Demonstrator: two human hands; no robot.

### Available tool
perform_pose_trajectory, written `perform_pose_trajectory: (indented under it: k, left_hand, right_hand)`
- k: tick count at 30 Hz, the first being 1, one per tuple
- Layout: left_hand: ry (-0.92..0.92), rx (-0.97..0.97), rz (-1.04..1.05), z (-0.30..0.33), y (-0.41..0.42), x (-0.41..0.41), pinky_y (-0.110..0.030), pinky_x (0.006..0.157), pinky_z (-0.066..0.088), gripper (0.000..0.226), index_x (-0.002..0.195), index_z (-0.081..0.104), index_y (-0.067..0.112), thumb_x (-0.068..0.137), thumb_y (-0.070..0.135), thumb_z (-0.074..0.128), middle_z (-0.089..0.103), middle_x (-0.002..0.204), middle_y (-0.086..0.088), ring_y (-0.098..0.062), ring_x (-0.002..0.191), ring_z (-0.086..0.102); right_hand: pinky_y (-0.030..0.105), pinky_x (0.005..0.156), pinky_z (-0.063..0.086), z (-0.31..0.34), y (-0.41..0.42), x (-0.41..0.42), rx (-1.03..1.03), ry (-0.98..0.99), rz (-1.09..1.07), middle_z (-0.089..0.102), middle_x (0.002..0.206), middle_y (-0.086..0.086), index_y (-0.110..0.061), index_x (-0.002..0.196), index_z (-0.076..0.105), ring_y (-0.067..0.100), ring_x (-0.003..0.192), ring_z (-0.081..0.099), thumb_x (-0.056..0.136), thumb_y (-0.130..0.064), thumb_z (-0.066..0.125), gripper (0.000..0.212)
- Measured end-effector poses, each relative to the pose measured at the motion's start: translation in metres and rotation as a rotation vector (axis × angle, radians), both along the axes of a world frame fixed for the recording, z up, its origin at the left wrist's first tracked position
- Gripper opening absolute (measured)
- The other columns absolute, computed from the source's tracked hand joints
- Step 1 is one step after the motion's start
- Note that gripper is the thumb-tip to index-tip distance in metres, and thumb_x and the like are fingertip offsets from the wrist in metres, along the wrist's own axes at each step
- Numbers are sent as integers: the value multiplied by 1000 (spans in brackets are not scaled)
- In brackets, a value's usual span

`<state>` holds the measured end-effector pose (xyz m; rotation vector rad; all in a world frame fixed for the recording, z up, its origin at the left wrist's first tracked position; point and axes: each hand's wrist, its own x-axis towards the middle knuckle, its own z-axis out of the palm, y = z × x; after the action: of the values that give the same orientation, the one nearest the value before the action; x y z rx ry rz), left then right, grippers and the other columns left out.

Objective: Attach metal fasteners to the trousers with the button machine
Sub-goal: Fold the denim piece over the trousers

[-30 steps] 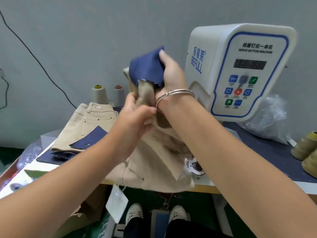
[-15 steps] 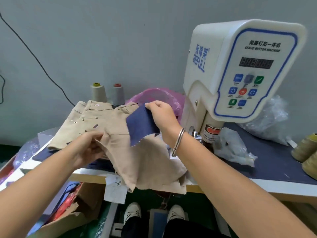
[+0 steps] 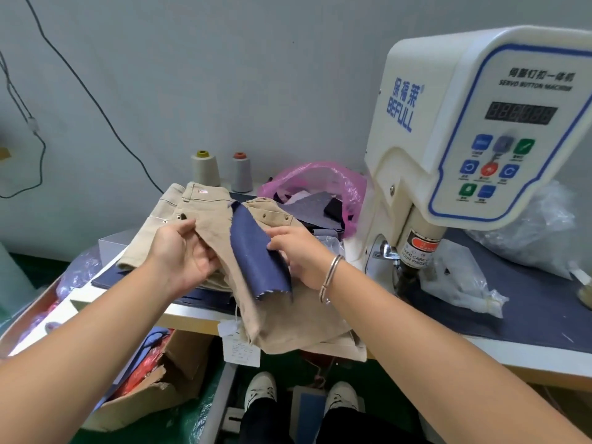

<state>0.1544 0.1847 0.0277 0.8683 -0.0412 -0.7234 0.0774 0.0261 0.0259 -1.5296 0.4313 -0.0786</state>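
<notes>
Trousers (image 3: 275, 318) grasped by left grip (image 3: 182, 254); right grip (image 3: 301, 254) pinches navy patch (image 3: 259, 261), left of button machine (image 3: 474, 129).

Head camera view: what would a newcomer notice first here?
Probably the big white button machine on the right, with its blue-edged panel of coloured keys. Mid-frame, the left hand and right hand hold beige trousers and a navy fabric piece above the table edge. A pink plastic bag sits behind.
</notes>
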Motion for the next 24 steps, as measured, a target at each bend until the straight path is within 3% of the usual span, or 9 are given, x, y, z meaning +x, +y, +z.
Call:
perform_pose_trajectory:
  k: [3,6,8,9,11,14,16,19,24]
  left_hand:
    - [-23,-16,-37,0,0,-4,-31,82,51,36,115,61,14,97,25,32,69,104,-4,-18,90,65]
    - [-40,6,35,-2,-3,-7,-30,80,52,36,119,57,6,93,6,31,68,99,-8,-20,85,66]
    - [-3,-46,38,-5,0,-7,-36,79,54,39,123,55,0,94,8,31,68,106,-13,-25,93,67]
    - [-4,-77,24,-6,3,-7,-37,77,55,39,121,57,0,95,14,31,69,108,-15,-27,95,68]
    - [-38,-97,-11,-9,7,-6,-37,76,58,48,115,61,3,99,35,28,70,109,-16,-28,97,69]
    - [-89,-82,-61,-12,12,-4,-41,94,48,68,127,56,7,95,59,27,64,123,-15,-29,114,62]
    - [-136,-35,-80,-11,12,-5,-38,89,52,60,129,57,11,94,56,36,65,123,-12,-25,110,65]
    - [-214,101,-53,-10,5,-9,-27,71,58,43,127,58,11,94,37,49,69,115,-10,-19,97,70]
    - [-263,270,85,-8,-6,-9,-27,64,57,32,128,54,4,100,17,44,67,112,-15,-18,84,69]
  right_hand:
    - [15,63,42,4,8,4,24,4,90,65,87,0,-16,85,63,7,75,58,90,-12,61,7]
    - [25,77,48,15,18,10,165,-154,177,63,102,15,3,117,58,18,87,59,92,2,51,26]
    - [24,75,51,23,24,13,330,-216,273,61,99,12,0,124,52,18,83,59,94,4,44,31]
    - [23,73,52,24,26,15,309,-209,303,61,99,11,0,126,51,17,82,59,95,4,43,32]
    - [29,86,51,18,29,18,64,-156,323,62,112,14,-1,131,50,20,92,60,95,2,46,37]
    - [33,110,35,7,24,24,-410,-158,329,51,140,6,-12,140,44,19,126,49,91,-6,58,52]
    - [28,114,26,6,21,27,-525,-168,343,39,149,-2,-19,145,36,12,136,36,89,-12,63,62]
    - [27,115,24,5,21,30,-556,-205,375,40,148,0,-16,144,37,11,136,35,88,-9,64,63]
    - [21,112,25,6,17,30,-674,-231,455,44,146,3,-14,144,38,12,135,37,85,-4,66,66]
